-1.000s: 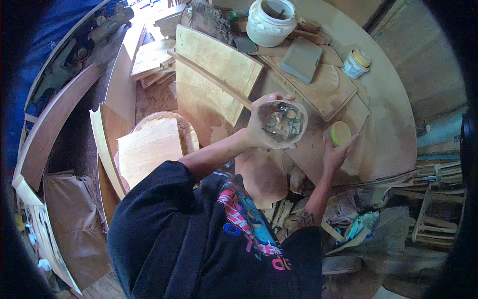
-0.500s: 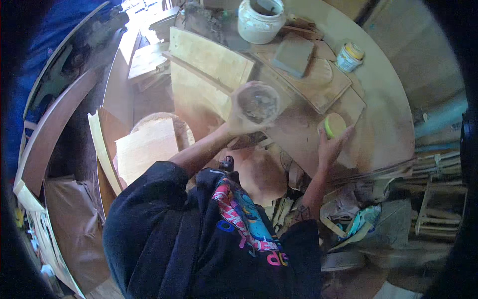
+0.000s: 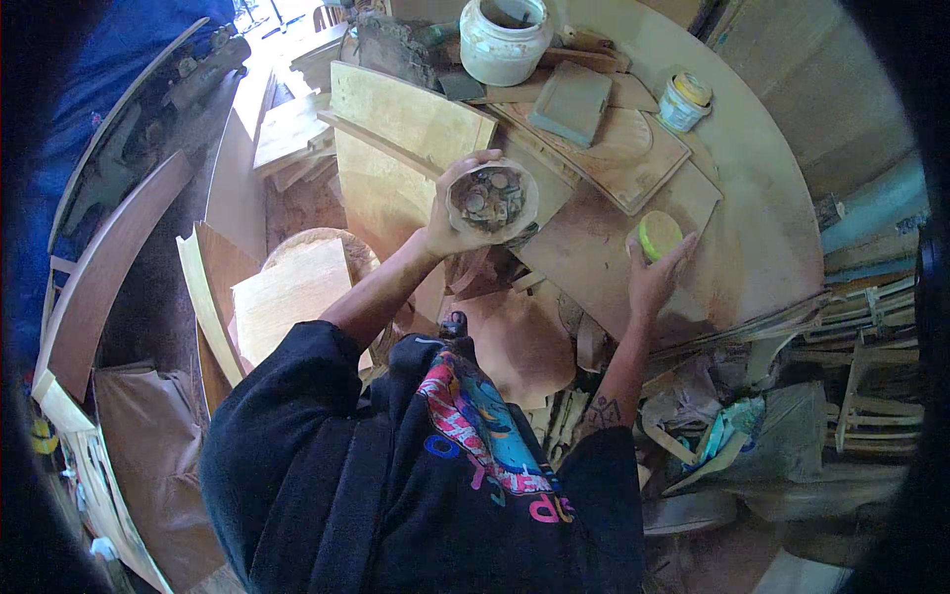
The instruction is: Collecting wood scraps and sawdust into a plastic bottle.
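Note:
My left hand is closed around a round, pale open tub, its fingers along the far side and the thumb side hidden. Inside the tub lies a jumble of small dark and brownish pieces, too small to name. Over the right side of the work surface, my right hand grips a round, shallow lid-like disc with a bright yellow-green rim and a tan face. The disc is tilted between thumb and fingers, apart from the tub.
A dusty round table carries a white paint-smeared pot, a small tub with a yellow top, a grey block and thin wooden boards. Pale panels lean at left. Wood scraps pile up at right.
My left hand has shifted slightly left with the tub, whose contents now show sharply. My right hand keeps hold of the yellow-green disc, nearly in place. The view has shifted a little.

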Available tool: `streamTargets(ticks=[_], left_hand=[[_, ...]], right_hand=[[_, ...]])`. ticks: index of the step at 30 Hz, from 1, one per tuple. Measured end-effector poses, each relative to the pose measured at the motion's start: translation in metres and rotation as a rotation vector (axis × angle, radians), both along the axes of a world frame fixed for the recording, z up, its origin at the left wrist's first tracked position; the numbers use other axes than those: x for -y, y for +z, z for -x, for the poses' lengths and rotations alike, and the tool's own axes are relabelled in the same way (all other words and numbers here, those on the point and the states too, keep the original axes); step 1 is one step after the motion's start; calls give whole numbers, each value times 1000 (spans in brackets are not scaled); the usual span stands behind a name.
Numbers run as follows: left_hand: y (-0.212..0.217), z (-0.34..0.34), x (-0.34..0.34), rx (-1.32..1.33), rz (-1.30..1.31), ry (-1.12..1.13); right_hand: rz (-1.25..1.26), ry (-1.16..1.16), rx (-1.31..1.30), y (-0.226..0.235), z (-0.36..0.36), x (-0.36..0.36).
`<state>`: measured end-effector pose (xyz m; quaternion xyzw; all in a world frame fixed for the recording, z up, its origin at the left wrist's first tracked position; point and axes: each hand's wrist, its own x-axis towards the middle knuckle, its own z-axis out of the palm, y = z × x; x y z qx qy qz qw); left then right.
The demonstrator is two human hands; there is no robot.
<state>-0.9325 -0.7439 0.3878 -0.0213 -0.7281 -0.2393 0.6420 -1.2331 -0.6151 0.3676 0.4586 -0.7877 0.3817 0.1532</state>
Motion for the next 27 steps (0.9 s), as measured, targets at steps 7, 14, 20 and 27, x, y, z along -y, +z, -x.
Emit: streamTargets(ticks=[7,14,20,27], left_hand=[[15,2,-9,-70,51,14],[29,0,-10,-49,86,4],[20,7,-6,-153,26,-207],[2,15,-2,-143,-52,-255]], right_hand=[[-118,5,203,20,-14,-3],[-109,-9,79,4,-1,-1],[-46,65,116,12,-6,-7],[193,466,68,152,-116,-45]])
